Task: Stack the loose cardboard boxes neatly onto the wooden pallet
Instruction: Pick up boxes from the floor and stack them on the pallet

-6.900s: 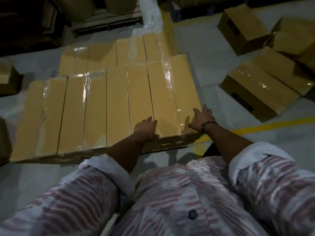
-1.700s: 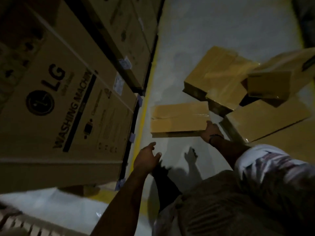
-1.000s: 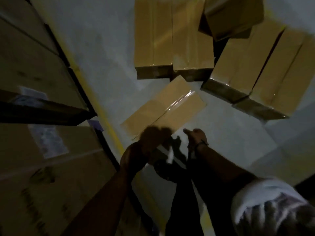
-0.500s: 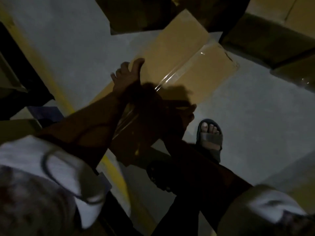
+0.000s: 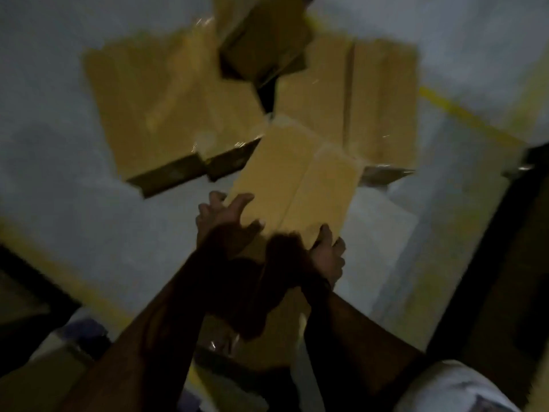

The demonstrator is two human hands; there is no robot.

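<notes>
Cardboard box [image 5: 300, 185] (taped) in curled fingers of left hand [image 5: 225, 223] and right hand [image 5: 326, 255]

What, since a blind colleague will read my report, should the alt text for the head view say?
A person's left hand and right hand grip the near end of a long cardboard box. Beyond it, more boxes lie on a pale floor with a yellow line; the picture is dim and blurred.
</notes>
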